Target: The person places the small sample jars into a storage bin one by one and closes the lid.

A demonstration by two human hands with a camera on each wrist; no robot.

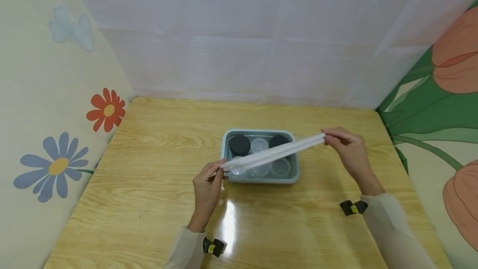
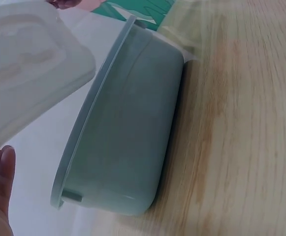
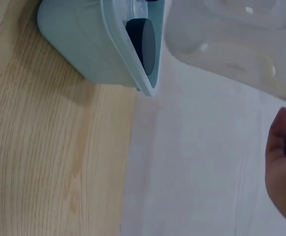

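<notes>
A translucent white plastic lid [image 1: 274,152] is tilted edge-on above a blue-green plastic bin [image 1: 263,180], its right end higher. My left hand [image 1: 207,188] pinches the lid's left end near the bin's front left corner. Farther right and higher, my right hand [image 1: 349,152] pinches the other end, beyond the bin's right side. Inside the bin stand several round jars: a black-topped jar [image 1: 239,145] at back left, another black-topped jar [image 1: 278,140] at back right, and clear ones such as a clear jar [image 1: 280,167]. The lid partly hides them. In the left wrist view, the lid [image 2: 24,64] is apart from the bin's rim.
The bin sits on a wood-grain table [image 1: 168,144]. A pale cloth backdrop [image 1: 242,65] hangs behind the table's far edge. Flower-printed panels stand along the left [image 1: 56,115] and right sides. Black straps with yellow marks are at both wrists.
</notes>
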